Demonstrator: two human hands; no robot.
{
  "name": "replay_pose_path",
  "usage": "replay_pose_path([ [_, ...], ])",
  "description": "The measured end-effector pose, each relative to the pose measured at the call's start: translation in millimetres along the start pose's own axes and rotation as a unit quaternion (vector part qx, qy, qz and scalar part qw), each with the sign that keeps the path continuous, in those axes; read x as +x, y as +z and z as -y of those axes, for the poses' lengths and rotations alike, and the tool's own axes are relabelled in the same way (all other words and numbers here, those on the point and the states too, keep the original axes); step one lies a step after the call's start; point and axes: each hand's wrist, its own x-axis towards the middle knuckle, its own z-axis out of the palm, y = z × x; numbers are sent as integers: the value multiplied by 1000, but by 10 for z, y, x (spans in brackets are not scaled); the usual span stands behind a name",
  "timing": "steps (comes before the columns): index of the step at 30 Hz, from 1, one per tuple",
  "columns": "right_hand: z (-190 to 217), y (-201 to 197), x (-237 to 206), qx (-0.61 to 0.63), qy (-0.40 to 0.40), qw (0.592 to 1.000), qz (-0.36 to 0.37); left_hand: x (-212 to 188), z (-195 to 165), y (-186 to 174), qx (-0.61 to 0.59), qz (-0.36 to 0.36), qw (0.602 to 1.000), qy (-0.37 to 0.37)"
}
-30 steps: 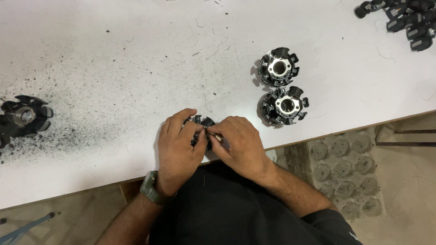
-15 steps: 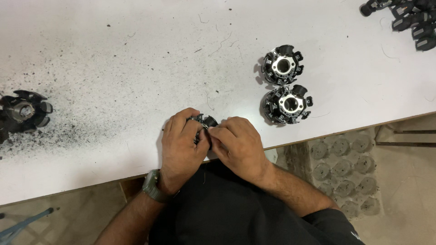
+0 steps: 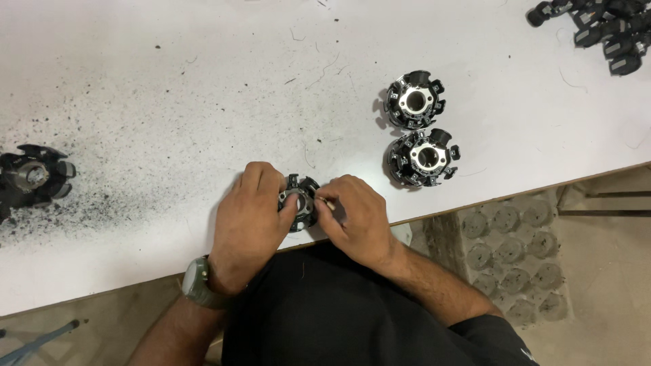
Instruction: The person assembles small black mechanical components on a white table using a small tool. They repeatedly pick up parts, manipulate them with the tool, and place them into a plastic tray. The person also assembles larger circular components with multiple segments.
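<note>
Head view: round part point(image 3: 299, 201) now uncovered between both hands.

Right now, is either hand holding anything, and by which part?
Yes. The left hand grips a round black and silver part by its left rim. The right hand meets its right edge, pinching something small and pale that cannot be identified.

A small round black part with a silvery metal ring at its centre point(image 3: 298, 200) sits near the white table's point(image 3: 169, 102) front edge, ring facing up, gripped from both sides
</note>
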Motion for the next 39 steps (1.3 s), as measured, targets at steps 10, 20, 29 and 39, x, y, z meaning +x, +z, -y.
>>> replay_pose_path([
  [10,-30,-28,11,12,13,1000,3,-4,16,34,13,-68,994,83],
  [20,-41,-36,24,-2,-3,1000,5,19,120,-3,38,-11,986,163],
  [29,-57,-6,-52,-16,-54,998,-20,6,30,20,-75,-17,995,59],
  [39,-159,107,-116,-44,-69,997,6,-57,76,111,-73,-27,996,50],
])
